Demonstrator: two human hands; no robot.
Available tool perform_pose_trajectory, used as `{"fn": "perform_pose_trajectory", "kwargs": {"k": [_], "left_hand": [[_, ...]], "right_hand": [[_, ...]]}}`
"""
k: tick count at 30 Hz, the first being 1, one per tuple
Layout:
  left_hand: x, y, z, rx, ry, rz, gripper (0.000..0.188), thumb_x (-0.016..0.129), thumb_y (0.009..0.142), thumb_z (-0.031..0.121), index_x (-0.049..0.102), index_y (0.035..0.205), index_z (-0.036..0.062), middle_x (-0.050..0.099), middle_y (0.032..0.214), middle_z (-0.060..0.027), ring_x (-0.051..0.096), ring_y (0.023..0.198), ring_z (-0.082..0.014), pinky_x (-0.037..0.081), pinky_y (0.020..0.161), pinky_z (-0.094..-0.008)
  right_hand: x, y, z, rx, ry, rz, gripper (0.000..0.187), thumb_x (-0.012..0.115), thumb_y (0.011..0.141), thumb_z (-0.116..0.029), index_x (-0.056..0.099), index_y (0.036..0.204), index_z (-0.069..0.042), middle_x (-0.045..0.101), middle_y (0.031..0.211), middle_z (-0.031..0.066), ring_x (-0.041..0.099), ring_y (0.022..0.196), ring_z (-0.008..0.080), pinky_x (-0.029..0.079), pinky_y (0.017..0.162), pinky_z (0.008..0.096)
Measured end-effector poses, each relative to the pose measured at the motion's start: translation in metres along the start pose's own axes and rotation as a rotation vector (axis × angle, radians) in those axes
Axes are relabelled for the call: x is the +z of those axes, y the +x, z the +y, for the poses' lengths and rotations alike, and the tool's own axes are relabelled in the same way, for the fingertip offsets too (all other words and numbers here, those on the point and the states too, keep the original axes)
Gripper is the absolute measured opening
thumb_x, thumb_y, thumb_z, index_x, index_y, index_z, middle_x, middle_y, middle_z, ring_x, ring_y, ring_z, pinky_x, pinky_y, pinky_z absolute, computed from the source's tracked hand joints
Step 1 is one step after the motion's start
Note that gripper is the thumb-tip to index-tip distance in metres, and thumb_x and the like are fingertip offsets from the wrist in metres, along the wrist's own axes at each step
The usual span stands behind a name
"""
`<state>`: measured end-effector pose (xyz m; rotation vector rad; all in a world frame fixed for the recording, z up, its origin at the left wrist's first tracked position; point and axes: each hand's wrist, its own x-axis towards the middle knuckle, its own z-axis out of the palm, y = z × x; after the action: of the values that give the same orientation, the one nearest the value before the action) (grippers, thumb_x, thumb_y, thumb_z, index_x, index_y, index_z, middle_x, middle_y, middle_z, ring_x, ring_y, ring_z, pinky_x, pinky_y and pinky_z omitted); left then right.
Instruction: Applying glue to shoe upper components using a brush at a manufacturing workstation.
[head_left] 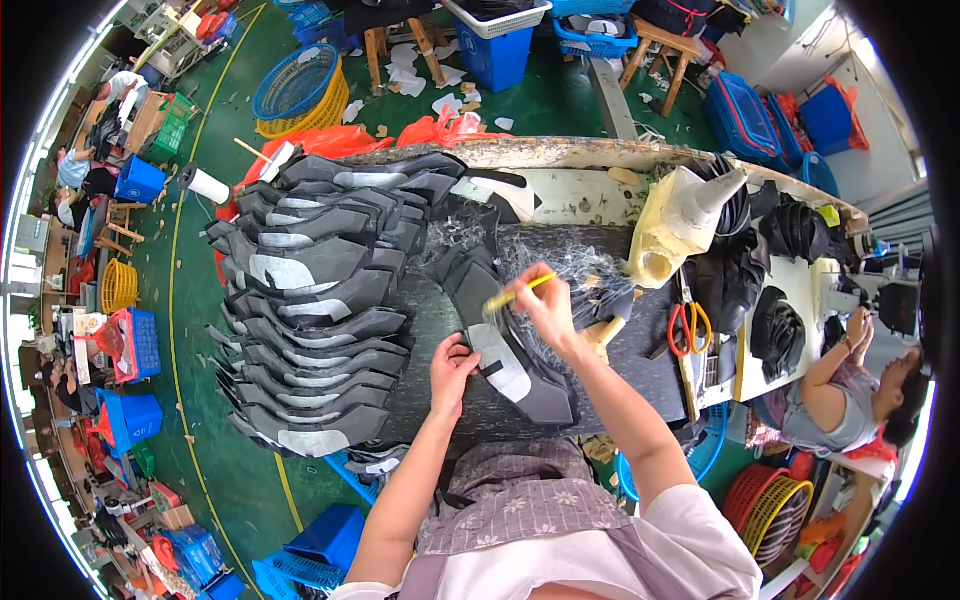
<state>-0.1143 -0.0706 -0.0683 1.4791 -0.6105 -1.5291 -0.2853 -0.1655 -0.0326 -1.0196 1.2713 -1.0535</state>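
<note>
On the dark work surface in front of me lies a black shoe upper piece (515, 375) with light grey patches, set at a slant. My left hand (453, 372) pinches its left edge, thumb on top. A slim yellow brush (520, 292) is gripped in my right hand (545, 310), its tip down at the upper part of the piece. Close by on the left, rows of similar black shoe upper pieces (320, 340) overlap in a large pile. Stringy, glue-like residue (585, 265) covers the surface beyond my right hand.
Right of my hands lie scissors (690, 328) with orange and yellow handles. A cream, glue-crusted container (662, 235) with a cone spout stands at the far right. Black bundled parts (775, 330) sit further right, near a seated co-worker (835, 390). Blue crates (500, 55) line the far floor.
</note>
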Motion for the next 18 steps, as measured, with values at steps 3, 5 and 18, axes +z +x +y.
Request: {"fn": "perform_pose_trajectory", "kwargs": {"k": [3, 5, 18], "left_hand": [[0.004, -0.006, -0.005, 0.168, 0.164, 0.07, 0.047, 0.068, 0.076, 0.005, 0.048, 0.118, -0.0027, 0.054, 0.092, -0.0032, 0.054, 0.077, -0.0088, 0.045, 0.07, -0.0215], [0.001, -0.003, -0.007, 0.069, 0.1, -0.041, 0.05, 0.071, 0.073, 0.004, 0.049, 0.116, -0.0045, 0.051, 0.094, -0.0058, 0.053, 0.077, -0.0096, 0.046, 0.068, -0.0215], [0.013, 0.001, 0.004, 0.072, 0.097, 0.05, 0.051, 0.074, 0.065, -0.003, 0.048, 0.109, -0.0012, 0.059, 0.088, -0.0061, 0.056, 0.075, -0.0117, 0.048, 0.069, -0.0244]], "right_hand": [[0.002, 0.007, 0.009, -0.124, -0.19, 0.074, 0.018, 0.062, 0.082, -0.016, 0.053, 0.082, 0.0, 0.06, 0.066, 0.006, 0.056, 0.061, 0.0088, 0.045, 0.055, 0.024], [-0.002, -0.015, 0.022, -0.067, -0.296, 0.113, 0.017, 0.061, 0.083, -0.015, 0.053, 0.081, 0.0, 0.059, 0.067, 0.0065, 0.055, 0.06, 0.0088, 0.045, 0.054, 0.0246], [-0.08, -0.128, 0.055, -0.281, -0.158, -0.203, 0.012, 0.059, 0.079, -0.006, 0.049, 0.086, -0.004, 0.062, 0.09, 0.0098, 0.059, 0.079, 0.0193, 0.047, 0.071, 0.03]]}}
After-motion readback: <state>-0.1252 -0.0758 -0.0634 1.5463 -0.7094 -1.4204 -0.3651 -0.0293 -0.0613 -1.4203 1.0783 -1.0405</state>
